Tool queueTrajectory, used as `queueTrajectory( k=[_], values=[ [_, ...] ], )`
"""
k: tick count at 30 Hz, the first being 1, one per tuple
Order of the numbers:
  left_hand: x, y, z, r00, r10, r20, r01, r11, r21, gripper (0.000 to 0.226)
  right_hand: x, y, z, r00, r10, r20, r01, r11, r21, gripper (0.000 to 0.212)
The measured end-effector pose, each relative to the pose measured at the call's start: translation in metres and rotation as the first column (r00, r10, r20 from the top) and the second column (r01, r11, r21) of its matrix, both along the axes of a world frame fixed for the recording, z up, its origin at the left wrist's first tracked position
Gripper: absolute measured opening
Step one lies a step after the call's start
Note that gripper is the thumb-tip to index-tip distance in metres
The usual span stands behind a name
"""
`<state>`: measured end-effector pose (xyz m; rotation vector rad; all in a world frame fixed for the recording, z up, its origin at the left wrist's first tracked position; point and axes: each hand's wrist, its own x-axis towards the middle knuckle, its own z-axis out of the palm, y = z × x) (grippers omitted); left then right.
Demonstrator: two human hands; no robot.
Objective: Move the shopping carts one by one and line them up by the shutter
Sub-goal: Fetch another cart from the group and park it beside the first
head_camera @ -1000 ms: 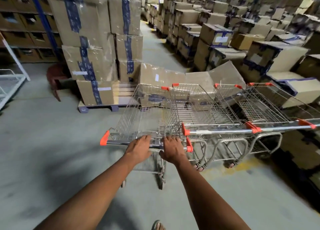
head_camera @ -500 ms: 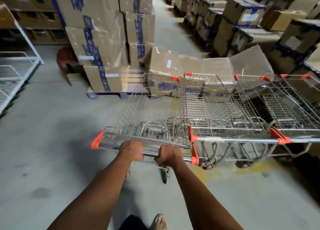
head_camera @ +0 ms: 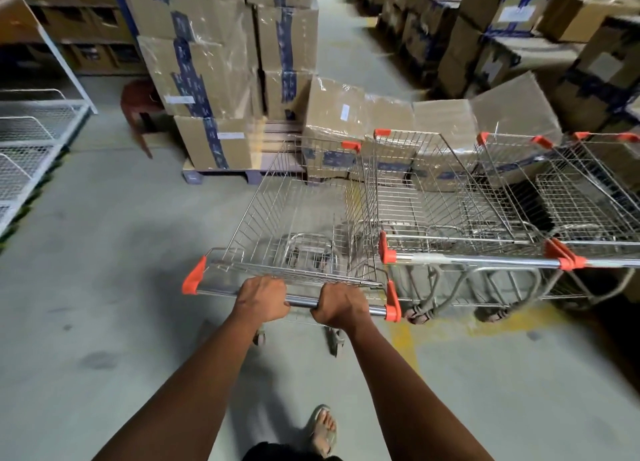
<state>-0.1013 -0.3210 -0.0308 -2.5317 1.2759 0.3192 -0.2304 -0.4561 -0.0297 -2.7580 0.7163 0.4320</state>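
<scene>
A wire shopping cart point(head_camera: 298, 214) with orange corner caps stands straight ahead of me on the concrete floor. Both hands grip its chrome handle bar: my left hand point(head_camera: 260, 298) near the middle, my right hand point(head_camera: 341, 305) toward the right end. Its basket holds nothing. Right beside it stands a second cart point(head_camera: 446, 197), side by side, and a third cart point(head_camera: 585, 200) lies further right, partly cut off by the frame edge. No shutter is in view.
Stacked cardboard boxes on a pallet point(head_camera: 221, 79) rise ahead on the left, with lower boxes point(head_camera: 391, 131) just beyond the carts. More box stacks point(head_camera: 519, 34) fill the right. A white wire rack point(head_camera: 31, 141) stands at the left. An aisle point(head_camera: 343, 51) runs between the stacks.
The cart has rolled back toward me, its handle now nearer than the neighbouring carts' handle. My view has tilted down and my foot has come into sight. Both hands keep their grip.
</scene>
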Motion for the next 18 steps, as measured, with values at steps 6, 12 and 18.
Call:
queueTrajectory(
  k=[6,12,18],
  values=[
    [-0.035,0.031,0.002,1.0,0.02,-0.016,-0.02,0.999,-0.038,0.033,-0.028,0.026,0.002,0.999,0.013,-0.042,-0.013,1.0,0.008,0.033],
    [-0.079,0.066,0.001,0.999,0.046,-0.012,-0.047,0.998,-0.034,0.031,-0.066,0.058,0.002,0.999,0.016,-0.033,-0.016,1.0,0.003,0.027],
    [-0.112,0.098,0.0,0.998,0.07,-0.004,-0.07,0.996,-0.045,0.03,-0.097,0.087,0.005,0.996,0.076,-0.042,-0.076,0.997,-0.002,0.034]
  ],
)
